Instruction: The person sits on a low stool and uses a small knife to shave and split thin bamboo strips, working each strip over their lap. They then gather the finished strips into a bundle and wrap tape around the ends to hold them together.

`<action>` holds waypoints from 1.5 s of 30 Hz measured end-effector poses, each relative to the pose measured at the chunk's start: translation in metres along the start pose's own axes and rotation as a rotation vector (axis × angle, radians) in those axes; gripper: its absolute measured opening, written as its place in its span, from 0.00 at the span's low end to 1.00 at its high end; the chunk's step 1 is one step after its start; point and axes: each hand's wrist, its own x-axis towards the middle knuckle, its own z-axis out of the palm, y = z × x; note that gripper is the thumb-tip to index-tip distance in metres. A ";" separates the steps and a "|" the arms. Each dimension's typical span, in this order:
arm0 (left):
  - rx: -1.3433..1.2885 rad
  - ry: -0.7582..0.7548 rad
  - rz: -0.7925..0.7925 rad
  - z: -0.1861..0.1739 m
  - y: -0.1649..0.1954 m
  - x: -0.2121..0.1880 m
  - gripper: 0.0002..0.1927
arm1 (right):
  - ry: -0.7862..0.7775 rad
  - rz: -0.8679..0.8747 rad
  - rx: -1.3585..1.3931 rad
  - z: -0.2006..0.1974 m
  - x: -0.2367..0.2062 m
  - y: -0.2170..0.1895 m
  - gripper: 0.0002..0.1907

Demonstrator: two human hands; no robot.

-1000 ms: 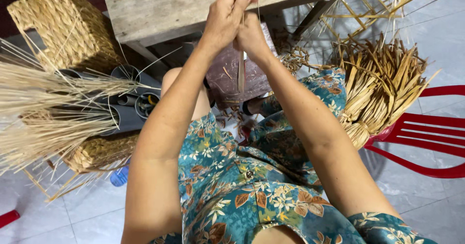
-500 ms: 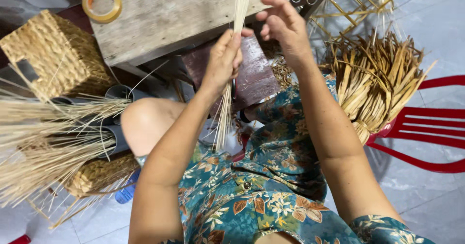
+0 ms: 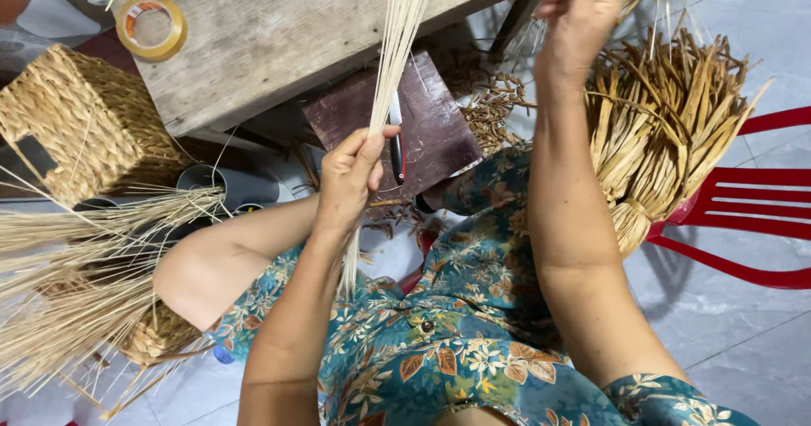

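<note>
The left hand [image 3: 351,177] is clenching a bundle of thin pale straws [image 3: 397,46] at frame centre — the right hand [image 3: 579,12], upper right, is closing loosely, its hold unclear.

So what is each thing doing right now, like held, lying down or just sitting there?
Pale straw bundle: upright, gripped.
Left hand: closed around the bundle.
Right hand: raised at the top edge; hold unclear.
Tape roll: lying flat on the wooden table.
Woven basket: resting left, untouched.
Dried reed sheaf: leaning on the red chair.
Loose straw pile: fanned out, left.
</note>
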 end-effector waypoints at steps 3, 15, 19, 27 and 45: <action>0.062 0.007 -0.037 0.001 0.002 -0.008 0.16 | -0.009 -0.172 -0.058 -0.007 -0.003 -0.011 0.06; 0.125 -0.068 -0.038 0.018 -0.008 -0.017 0.17 | -0.188 -0.300 -0.493 0.010 -0.019 -0.008 0.10; 0.120 -0.061 -0.063 0.022 -0.007 -0.016 0.17 | -0.304 -0.391 -0.647 0.018 -0.028 -0.023 0.07; 0.064 -0.042 -0.093 0.030 -0.007 -0.012 0.17 | -0.663 -0.307 -0.750 0.048 -0.074 -0.071 0.04; -0.301 -0.065 -0.100 0.008 0.010 0.013 0.13 | -0.679 0.256 0.066 0.042 -0.077 -0.067 0.05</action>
